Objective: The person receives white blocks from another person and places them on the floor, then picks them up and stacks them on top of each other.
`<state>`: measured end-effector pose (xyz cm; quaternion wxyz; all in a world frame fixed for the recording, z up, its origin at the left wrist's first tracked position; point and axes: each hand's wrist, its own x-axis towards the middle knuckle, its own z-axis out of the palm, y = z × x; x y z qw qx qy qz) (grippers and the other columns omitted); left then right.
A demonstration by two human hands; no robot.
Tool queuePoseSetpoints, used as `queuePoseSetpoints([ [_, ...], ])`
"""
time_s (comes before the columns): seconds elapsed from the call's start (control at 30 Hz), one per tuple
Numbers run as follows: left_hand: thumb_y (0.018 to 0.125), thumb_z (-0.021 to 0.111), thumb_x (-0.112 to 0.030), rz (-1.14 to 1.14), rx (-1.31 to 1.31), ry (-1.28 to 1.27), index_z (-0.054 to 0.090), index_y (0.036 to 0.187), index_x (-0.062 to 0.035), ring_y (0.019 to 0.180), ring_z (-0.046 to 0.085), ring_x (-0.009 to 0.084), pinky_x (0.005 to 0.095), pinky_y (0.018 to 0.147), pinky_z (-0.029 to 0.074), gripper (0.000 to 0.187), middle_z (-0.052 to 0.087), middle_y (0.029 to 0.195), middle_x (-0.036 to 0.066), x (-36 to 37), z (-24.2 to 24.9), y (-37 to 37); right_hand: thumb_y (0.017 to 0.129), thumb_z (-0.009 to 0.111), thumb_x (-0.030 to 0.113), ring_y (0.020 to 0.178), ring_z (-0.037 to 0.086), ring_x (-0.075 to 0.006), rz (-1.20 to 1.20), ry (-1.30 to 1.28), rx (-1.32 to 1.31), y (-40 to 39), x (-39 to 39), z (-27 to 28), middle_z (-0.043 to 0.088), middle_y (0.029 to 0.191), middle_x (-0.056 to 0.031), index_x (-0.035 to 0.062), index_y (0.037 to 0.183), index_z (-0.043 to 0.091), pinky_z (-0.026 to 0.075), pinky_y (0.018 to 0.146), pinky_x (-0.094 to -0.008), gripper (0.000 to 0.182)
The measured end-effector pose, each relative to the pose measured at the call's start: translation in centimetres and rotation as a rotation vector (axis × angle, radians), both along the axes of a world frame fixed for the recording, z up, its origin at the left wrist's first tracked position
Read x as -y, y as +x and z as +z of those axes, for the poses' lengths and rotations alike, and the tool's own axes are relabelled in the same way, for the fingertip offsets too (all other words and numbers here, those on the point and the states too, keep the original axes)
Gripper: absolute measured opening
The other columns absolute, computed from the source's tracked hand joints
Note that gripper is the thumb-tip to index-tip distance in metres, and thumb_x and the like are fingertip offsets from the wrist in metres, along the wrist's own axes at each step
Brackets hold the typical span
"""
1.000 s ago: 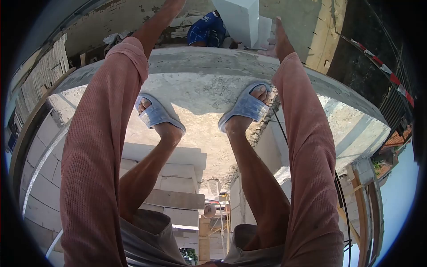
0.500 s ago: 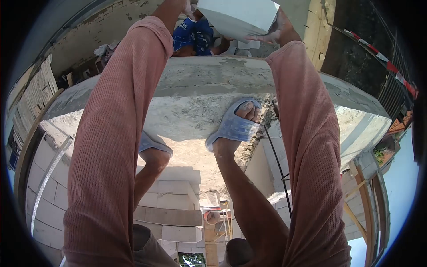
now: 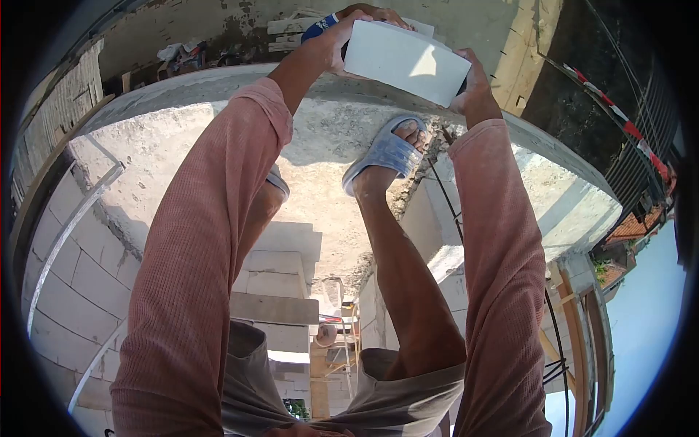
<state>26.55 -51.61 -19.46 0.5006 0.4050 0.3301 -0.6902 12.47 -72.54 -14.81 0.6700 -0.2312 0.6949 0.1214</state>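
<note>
Here: concrete slab edge (image 3: 218, 124) underfoot, grey block wall (image 3: 80, 291) below. White block (image 3: 408, 62) held out past slab edge, above sandalled foot (image 3: 386, 153). Left hand (image 3: 336, 45) grip clamped on its left end, right hand (image 3: 473, 80) grip clamped on right end.

The white block (image 3: 408, 62) has come nearer, now gripped by both the left hand (image 3: 331, 47) and right hand (image 3: 473, 84).

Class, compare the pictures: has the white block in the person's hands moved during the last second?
Yes. The white block has come nearer, from beyond the concrete ledge to above its edge, close to the sandalled foot.
</note>
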Motion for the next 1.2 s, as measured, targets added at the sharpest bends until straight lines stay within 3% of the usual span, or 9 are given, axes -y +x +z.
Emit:
queuePoseSetpoints([
  [0.17, 0.081, 0.064, -0.06, 0.064, 0.053, 0.008, 0.051, 0.137, -0.011, 0.116, 0.057, 0.0296, 0.0548, 0.096, 0.049, 0.076, 0.056, 0.127, 0.014, -3.9, 13.5, -1.2, 0.081, 0.071, 0.038, 0.099, 0.064, -0.0301, -0.007, -0.053, 0.111, -1.5, -2.7, 12.7, 0.067, 0.108, -0.0103, 0.0111, 0.117, 0.064, 0.053, 0.086, -0.0479, 0.046],
  [0.33, 0.087, 0.06, -0.059, 0.282, 0.136, 0.001, 0.045, 0.145, -0.0091, 0.124, 0.053, 0.0287, 0.0467, 0.1, 0.046, 0.078, 0.053, 0.134, 0.014, -13.6, 34.4, -4.8, 0.085, 0.068, 0.037, 0.109, 0.062, -0.0297, 0.013, 0.032, 0.217, -2.6, -11.7, 32.1, 0.064, 0.119, -0.0092, 0.0081, 0.128, 0.059, 0.052, 0.092, -0.0454, 0.053],
  [0.5, 0.089, 0.057, -0.053, 0.562, 0.26, 0.149, 0.037, 0.148, -0.0109, 0.119, 0.057, 0.026, 0.0426, 0.101, 0.045, 0.075, 0.055, 0.13, 0.014, -23.0, 56.0, -11.8, 0.09, 0.058, 0.044, 0.119, 0.058, -0.0324, 0.371, 0.113, 0.314, -3.8, -18.7, 49.6, 0.059, 0.132, -0.0119, 0.0073, 0.141, 0.049, 0.051, 0.097, -0.05, 0.063],
  [0.63, 0.09, 0.057, -0.053, 0.708, 0.315, 0.369, 0.023, 0.16, -0.0101, 0.133, 0.047, 0.0308, 0.0436, 0.108, 0.039, 0.089, 0.046, 0.146, 0.017, -30.0, 72.6, -17.7, 0.09, 0.06, 0.041, 0.121, 0.057, -0.031, 0.631, 0.364, 0.408, -3.3, -24.5, 59.9, 0.058, 0.132, -0.0124, 0.0066, 0.143, 0.047, 0.049, 0.101, -0.0492, 0.064],
  [0.77, 0.088, 0.06, -0.049, 1.176, 0.443, 0.422, 0.024, 0.161, -0.0109, 0.142, 0.037, 0.0316, 0.0436, 0.113, 0.035, 0.09, 0.038, 0.155, 0.018, -34.0, 80.9, -26.8, 0.091, 0.06, 0.038, 0.119, 0.059, -0.0278, 0.943, 0.516, 0.425, -3.2, -30.7, 66.3, 0.061, 0.127, -0.0099, 0.0064, 0.134, 0.053, 0.05, 0.1, -0.0462, 0.054],
  [0.8, 0.088, 0.064, -0.052, 1.236, 0.522, 0.539, 0.03, 0.158, -0.0064, 0.133, 0.047, 0.0306, 0.0458, 0.112, 0.037, 0.09, 0.049, 0.145, 0.018, -34.8, 82.2, -29.0, 0.092, 0.059, 0.038, 0.118, 0.059, -0.028, 1.01, 0.531, 0.446, -3.6, -32.0, 66.4, 0.061, 0.125, -0.0095, 0.0073, 0.133, 0.054, 0.05, 0.099, -0.0472, 0.052],
  [0.87, 0.088, 0.064, -0.054, 1.333, 0.542, 0.695, 0.029, 0.159, -0.0054, 0.138, 0.044, 0.0328, 0.0458, 0.115, 0.032, 0.093, 0.046, 0.149, 0.021, -36.1, 81.8, -34.3, 0.091, 0.06, 0.038, 0.117, 0.059, -0.0279, 1.097, 0.582, 0.434, -4.6, -36.9, 68.5, 0.062, 0.124, -0.0079, 0.0093, 0.126, 0.057, 0.05, 0.098, -0.0472, 0.045],
  [1.0, 0.089, 0.061, -0.046, 1.453, 0.529, 0.883, 0.029, 0.159, -0.005, 0.143, 0.037, 0.0343, 0.0437, 0.117, 0.029, 0.088, 0.038, 0.156, 0.022, -42.1, 84.4, -42.3, 0.091, 0.061, 0.038, 0.124, 0.056, -0.0272, 1.359, 0.818, 0.558, -8.4, -47.9, 69.4, 0.059, 0.134, -0.009, 0.0061, 0.139, 0.051, 0.044, 0.105, -0.0444, 0.058],
  [1.2, 0.086, 0.063, -0.05, 1.628, 0.569, 1.152, 0.032, 0.158, -0.0056, 0.139, 0.044, 0.0377, 0.0472, 0.117, 0.029, 0.09, 0.045, 0.15, 0.027, -52.6, 83.5, -55.5, 0.089, 0.063, 0.039, 0.129, 0.052, -0.0266, 1.581, 1.065, 0.529, -19.0, -64.8, 65.8, 0.055, 0.14, -0.0089, 0.0034, 0.145, 0.045, 0.042, 0.108, -0.043, 0.068],
])
